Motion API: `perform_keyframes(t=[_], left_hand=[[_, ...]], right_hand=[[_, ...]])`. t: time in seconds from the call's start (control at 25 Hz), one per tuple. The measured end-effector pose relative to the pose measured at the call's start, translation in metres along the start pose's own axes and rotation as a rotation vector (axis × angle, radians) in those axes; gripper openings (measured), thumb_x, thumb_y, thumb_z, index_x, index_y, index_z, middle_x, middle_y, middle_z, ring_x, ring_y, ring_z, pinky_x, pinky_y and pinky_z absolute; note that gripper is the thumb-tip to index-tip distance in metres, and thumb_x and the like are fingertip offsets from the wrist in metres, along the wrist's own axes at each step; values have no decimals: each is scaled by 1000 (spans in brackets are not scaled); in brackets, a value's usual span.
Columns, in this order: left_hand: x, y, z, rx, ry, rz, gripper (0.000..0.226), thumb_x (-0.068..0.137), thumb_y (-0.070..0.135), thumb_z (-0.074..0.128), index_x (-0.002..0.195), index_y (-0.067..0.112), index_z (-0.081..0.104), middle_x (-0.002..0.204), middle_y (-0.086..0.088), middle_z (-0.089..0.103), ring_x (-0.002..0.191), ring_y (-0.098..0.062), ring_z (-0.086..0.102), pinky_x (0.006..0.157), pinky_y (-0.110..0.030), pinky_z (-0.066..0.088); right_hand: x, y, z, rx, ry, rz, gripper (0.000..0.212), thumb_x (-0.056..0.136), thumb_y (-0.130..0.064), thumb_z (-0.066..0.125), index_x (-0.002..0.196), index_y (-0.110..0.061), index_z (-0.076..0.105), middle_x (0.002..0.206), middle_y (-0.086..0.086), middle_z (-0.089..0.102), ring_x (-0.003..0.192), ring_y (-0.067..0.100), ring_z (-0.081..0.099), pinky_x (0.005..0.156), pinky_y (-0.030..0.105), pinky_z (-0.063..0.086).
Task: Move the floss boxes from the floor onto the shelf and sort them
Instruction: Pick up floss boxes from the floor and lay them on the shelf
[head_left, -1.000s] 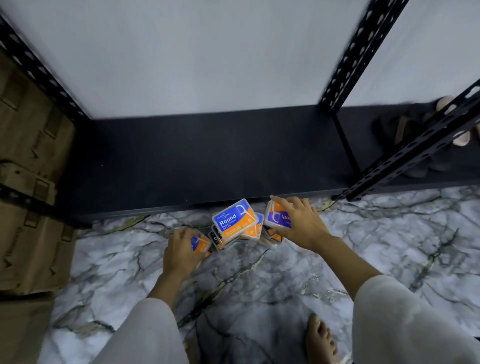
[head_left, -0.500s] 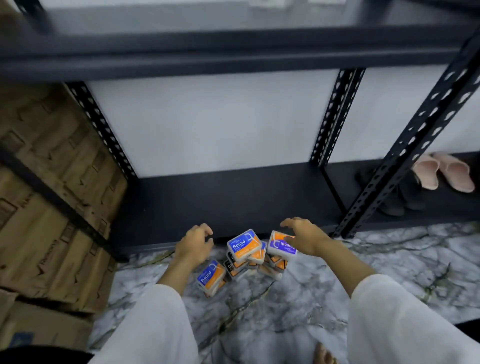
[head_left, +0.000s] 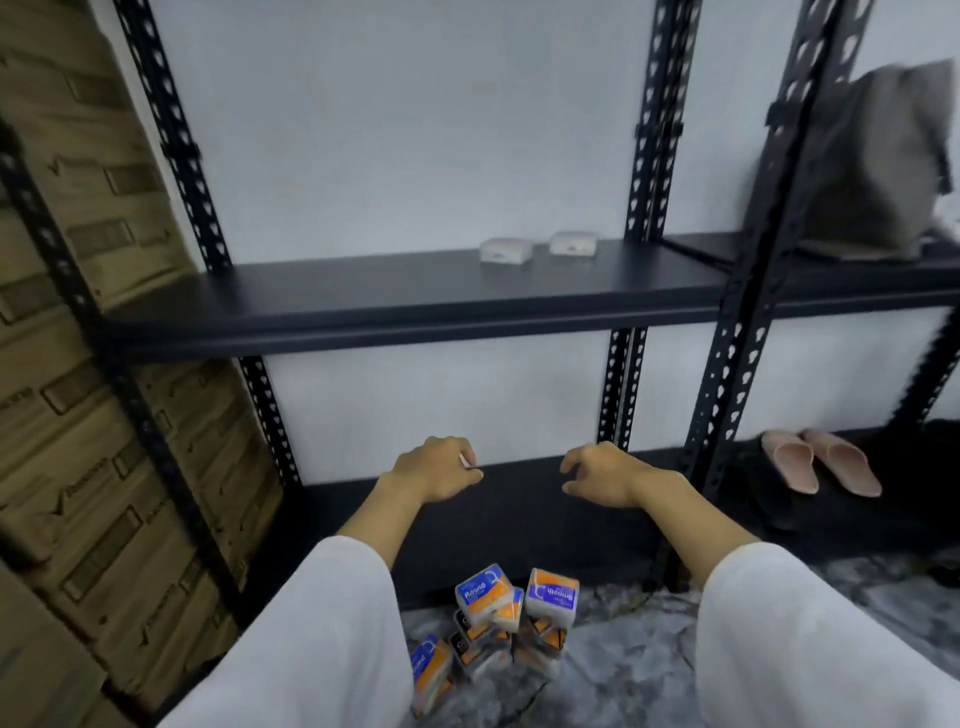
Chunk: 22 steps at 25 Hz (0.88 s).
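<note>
Black slotted-angle shelving against a white wall; marbled floor (head_left: 649, 686) below. Landmark for all positions: the middle shelf (head_left: 415, 291).

Floss boxes (head_left: 511, 618): a loose heap of blue-and-orange boxes on the floor, well below the middle shelf and just in front of the bottom shelf's front edge. One box, labelled "Smooth", stands on top of the heap at its right; one labelled "Round" leans at top left; another lies apart at the heap's left, partly hidden by the white sleeve (head_left: 311, 639). Two pale boxes (head_left: 537, 248) already sit on the middle shelf, toward its right rear, side by side and not touching. They are too blurred to read.

Left hand (head_left: 434, 470): raised between the heap and the middle shelf, fingers curled. A thin pale edge shows at the fingertips; cannot tell whether the grip holds something. Right hand (head_left: 605, 475): same height, fingers loosely curled and apart, grip holding nothing visible.

Beside the shelving: stacked cardboard cartons (head_left: 78, 364) left of the middle shelf, a grey bag (head_left: 872, 166) right of it, pink slippers (head_left: 821, 465) below and to the right.

Judgement: transfer step, early; most boxes remain on the floor. The next move calls for reaching down to the heap and taking the top boxes first, since those beneath are stacked unevenly and could topple, then placing by label next to the matching pale box.
</note>
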<state>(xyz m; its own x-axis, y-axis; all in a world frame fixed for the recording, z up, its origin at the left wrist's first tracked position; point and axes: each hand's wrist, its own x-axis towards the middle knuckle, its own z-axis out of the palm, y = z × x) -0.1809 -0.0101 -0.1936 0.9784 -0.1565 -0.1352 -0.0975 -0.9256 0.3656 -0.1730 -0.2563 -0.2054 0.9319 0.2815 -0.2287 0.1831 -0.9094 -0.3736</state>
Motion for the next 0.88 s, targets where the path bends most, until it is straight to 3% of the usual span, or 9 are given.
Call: perform_keyframes(t=[0.44, 0.72, 0.88], left_hand=[[40, 108, -126, 34, 187, 249, 28, 91, 41, 55, 114, 27, 59, 115, 7, 63, 103, -17, 60, 90, -38, 49], [126, 104, -163, -188, 342, 310, 21, 90, 39, 55, 110, 32, 59, 115, 13, 61, 107, -10, 58, 95, -35, 46], [184, 88, -165, -144, 435, 317, 30, 92, 34, 54, 121, 27, 56, 129, 9, 54, 119, -14, 52, 97, -35, 44]], right_hand=[[-3, -27, -160, -47, 293, -60, 34, 92, -34, 55, 123, -20, 56, 121, 6, 59, 107, 22, 56, 95, 37, 46], [65, -9, -222, 15, 416, -71, 33, 93, -33, 54, 125, -21, 55, 121, 7, 62, 108, 24, 59, 97, 40, 47], [118, 12, -233, 12, 449, -55, 33, 93, -31, 53, 124, -22, 55, 120, 5, 63, 106, 23, 60, 96, 40, 48]])
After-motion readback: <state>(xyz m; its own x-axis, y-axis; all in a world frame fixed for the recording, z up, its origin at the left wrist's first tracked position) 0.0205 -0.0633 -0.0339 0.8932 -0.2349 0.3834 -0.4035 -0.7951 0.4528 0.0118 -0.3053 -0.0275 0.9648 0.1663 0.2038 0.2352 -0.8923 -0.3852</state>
